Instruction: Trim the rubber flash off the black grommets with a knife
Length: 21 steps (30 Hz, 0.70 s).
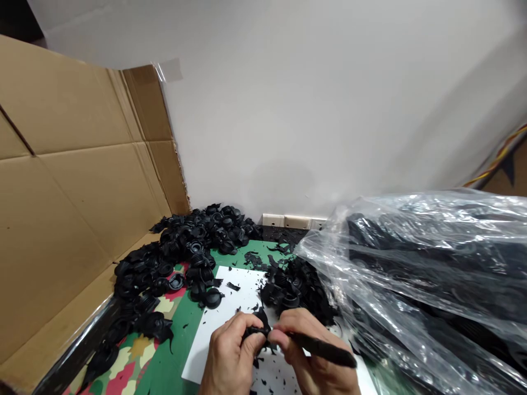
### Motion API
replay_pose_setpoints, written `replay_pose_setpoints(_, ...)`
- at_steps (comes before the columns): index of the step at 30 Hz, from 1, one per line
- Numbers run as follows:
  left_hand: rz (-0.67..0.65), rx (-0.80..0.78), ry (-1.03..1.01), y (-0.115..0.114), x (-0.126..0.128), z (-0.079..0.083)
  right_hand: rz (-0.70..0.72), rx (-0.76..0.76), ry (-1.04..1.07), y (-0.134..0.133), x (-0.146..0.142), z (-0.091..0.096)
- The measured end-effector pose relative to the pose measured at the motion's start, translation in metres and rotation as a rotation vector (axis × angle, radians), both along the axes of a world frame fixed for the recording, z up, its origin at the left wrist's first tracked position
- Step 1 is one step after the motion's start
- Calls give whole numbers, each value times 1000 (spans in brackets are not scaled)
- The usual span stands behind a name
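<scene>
My left hand [233, 346], at the bottom middle, pinches a small black rubber part [254, 331] between thumb and fingers. My right hand [307, 351] is closed around a tool with a thick black handle [329, 351], whose back end sticks out to the right. Its tip lies at the rubber part, hidden by my fingers, so I cannot tell what kind of tool it is. Both hands meet over a white sheet [222, 323] strewn with black scraps. Just beyond my right hand sits a heap of black rubber parts and trimmings [294, 288].
Ribbed, round black parts [197, 247] are piled at the back left, on a green surface [173, 356] and patterned cloth [127, 362]. Cardboard [82, 181] stands at the left. A clear plastic bag [420, 263] of black parts fills the right. Sockets [297, 222] line the wall.
</scene>
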<state>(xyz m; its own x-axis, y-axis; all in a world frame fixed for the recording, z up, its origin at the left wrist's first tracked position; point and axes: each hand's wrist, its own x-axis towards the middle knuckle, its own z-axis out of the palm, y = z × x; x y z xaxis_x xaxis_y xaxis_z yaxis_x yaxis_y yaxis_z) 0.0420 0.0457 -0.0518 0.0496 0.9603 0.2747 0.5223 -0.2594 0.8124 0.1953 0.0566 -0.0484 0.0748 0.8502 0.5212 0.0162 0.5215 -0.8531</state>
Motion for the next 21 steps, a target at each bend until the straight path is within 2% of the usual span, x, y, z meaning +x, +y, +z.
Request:
replay_pose_setpoints(1, 7, -17, -27, 0, 1, -1, -30, 6, -6, 1, 2, 0)
replay_pose_setpoints(3, 23, -40, -78, -1, 2, -1, -64, -103, 68, 4, 6, 1)
replay_pose_setpoints(5, 43, -44, -110, -1, 3, 0, -36, -269, 198, 5, 7, 3)
replay_pose_setpoints(7, 50, -48, -116, -1, 3, 1, 37, -361, 298, 5, 4, 6)
replay_pose_setpoints(12, 41, -30, -118, -1, 4, -1, 102, -403, 373, 2, -5, 8)
replay_pose_setpoints(21, 74, 27, -39, -2, 7, -1, 122, -427, 330, 1, -5, 8)
